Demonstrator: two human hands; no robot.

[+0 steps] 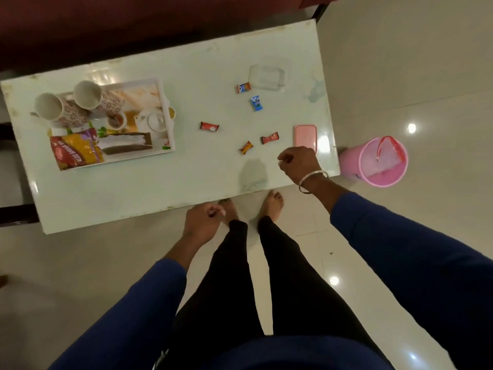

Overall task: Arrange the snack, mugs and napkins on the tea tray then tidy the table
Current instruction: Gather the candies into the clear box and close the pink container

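I see the tray [162,84] at the table's [133,188] left end carrying two mugs [88,98], a snack packet [76,153] and folded napkins [125,140]. A clear tub [266,77] stands open near five loose sweets [209,126]. A pink bin [382,161] stands on the tiled floor. My right hand [298,162] and left hand [202,222] are curled; whether they hold anything, I cannot tell.

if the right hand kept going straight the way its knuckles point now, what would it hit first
Probably the orange-yellow candy: the right hand is curled and aimed left and slightly away, over the table. The red candy lies just off that line. Height above the glass is unclear, so it might pass over.
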